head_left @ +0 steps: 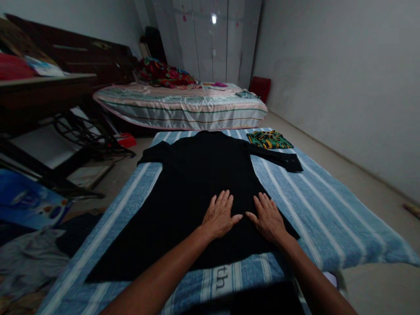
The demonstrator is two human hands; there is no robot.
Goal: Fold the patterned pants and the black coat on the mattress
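Note:
A black short-sleeved shirt (193,183) lies spread flat on a blue and white striped cloth (315,205) that covers a low surface. My left hand (219,215) rests palm down on the shirt's lower middle, fingers stretched out and together. My right hand (268,218) lies flat beside it near the shirt's right edge, fingers also extended. The two thumbs point toward each other and nearly touch. Neither hand holds anything.
A small folded green and yellow patterned cloth (269,140) sits at the striped cloth's far right corner. Beyond is a mattress (183,109) with a pile of colourful clothes (164,74). A dark table (42,87) stands at left, a white wardrobe (210,39) at the back.

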